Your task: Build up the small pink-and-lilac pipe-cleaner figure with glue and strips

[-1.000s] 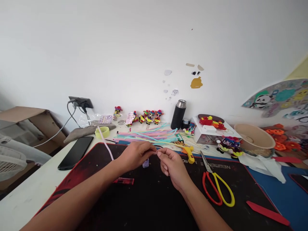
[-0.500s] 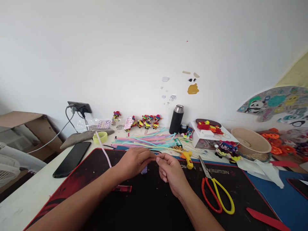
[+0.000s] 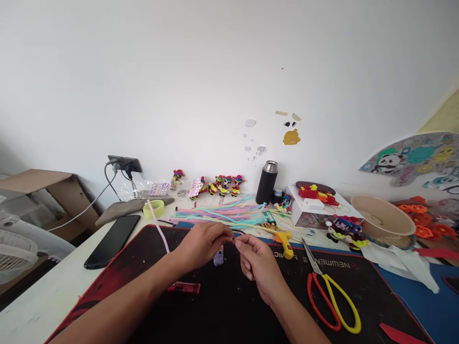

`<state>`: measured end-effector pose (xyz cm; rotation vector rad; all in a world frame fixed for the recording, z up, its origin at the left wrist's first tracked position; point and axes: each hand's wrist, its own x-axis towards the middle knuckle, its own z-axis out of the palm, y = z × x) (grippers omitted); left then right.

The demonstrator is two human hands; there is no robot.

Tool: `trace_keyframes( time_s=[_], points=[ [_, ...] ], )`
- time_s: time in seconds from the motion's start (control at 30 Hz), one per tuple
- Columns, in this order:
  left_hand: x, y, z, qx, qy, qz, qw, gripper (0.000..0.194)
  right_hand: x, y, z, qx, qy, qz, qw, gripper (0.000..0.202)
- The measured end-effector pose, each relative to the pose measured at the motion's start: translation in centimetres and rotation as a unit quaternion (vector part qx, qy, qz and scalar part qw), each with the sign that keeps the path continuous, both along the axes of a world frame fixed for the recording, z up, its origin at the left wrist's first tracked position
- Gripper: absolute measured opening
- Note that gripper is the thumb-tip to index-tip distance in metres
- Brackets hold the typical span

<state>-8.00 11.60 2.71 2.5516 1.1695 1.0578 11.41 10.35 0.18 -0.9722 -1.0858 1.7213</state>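
Above the black mat, my left hand (image 3: 204, 242) and my right hand (image 3: 254, 255) meet fingertip to fingertip, both pinched closed. Whatever they hold between them is too small to make out, though a tiny reddish bit shows at the fingertips. Just below my left fingers is a small lilac piece (image 3: 218, 256); I cannot tell whether it hangs or lies on the mat. A pale pink pipe cleaner (image 3: 158, 226) sticks up behind my left forearm. Nearer me, a small red-and-black packet (image 3: 184, 287) lies on the mat (image 3: 201, 317).
Scissors (image 3: 319, 282) and a yellow glue gun (image 3: 286, 243) lie to the right. Behind are pastel pipe cleaners (image 3: 218, 214), a black flask (image 3: 267, 184) and several small figures (image 3: 223, 186). A phone (image 3: 112, 241) and tape roll (image 3: 154, 208) lie left; a beige bowl (image 3: 382, 217) stands right.
The whole view has shifted slightly, moving things a little right and down. My hands stay pinched together, and more of the lilac piece shows below my left fingers.
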Motion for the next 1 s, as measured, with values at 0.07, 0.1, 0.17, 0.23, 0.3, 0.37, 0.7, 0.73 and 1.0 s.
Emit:
trace_keyframes(
  time_s=[0.07,0.1,0.17,0.23,0.3,0.37,0.7,0.73,1.0],
  points=[
    [0.0,0.05,-0.07,-0.013,-0.011,0.001,1.0,0.012,0.04,0.07,-0.08,-0.001,0.0,-0.001,1.0,0.051],
    [0.0,0.07,-0.1,-0.024,-0.021,0.003,0.999,0.011,0.09,0.12,-0.09,0.0,0.0,-0.003,1.0,0.052],
    [0.03,0.1,-0.12,-0.055,-0.044,0.008,0.997,0.01,0.24,0.22,-0.1,0.005,-0.004,-0.009,1.0,0.052],
    [0.07,0.12,-0.11,-0.084,-0.062,0.011,0.994,0.012,0.4,0.31,-0.11,0.01,-0.009,-0.015,1.0,0.052],
    [0.09,0.16,-0.11,-0.1,-0.064,0.013,0.993,0.016,0.47,0.35,-0.1,0.011,-0.013,-0.017,1.0,0.052],
    [0.08,0.21,-0.16,-0.103,-0.055,0.014,0.993,0.018,0.44,0.33,-0.08,0.009,-0.012,-0.017,1.0,0.053],
    [0.17,-0.18,0.12,-0.1,-0.029,0.012,0.995,0.02,0.23,0.34,-0.18,0.009,-0.019,-0.016,1.0,0.053],
    [0.2,-0.2,0.2,-0.106,-0.036,0.015,0.994,0.02,0.25,0.38,-0.3,0.009,-0.02,-0.015,1.0,0.053],
    [0.49,-0.12,0.17,-0.127,-0.062,0.025,0.99,0.01,0.28,0.43,-0.62,0.023,-0.025,-0.005,0.999,0.049]
  ],
)
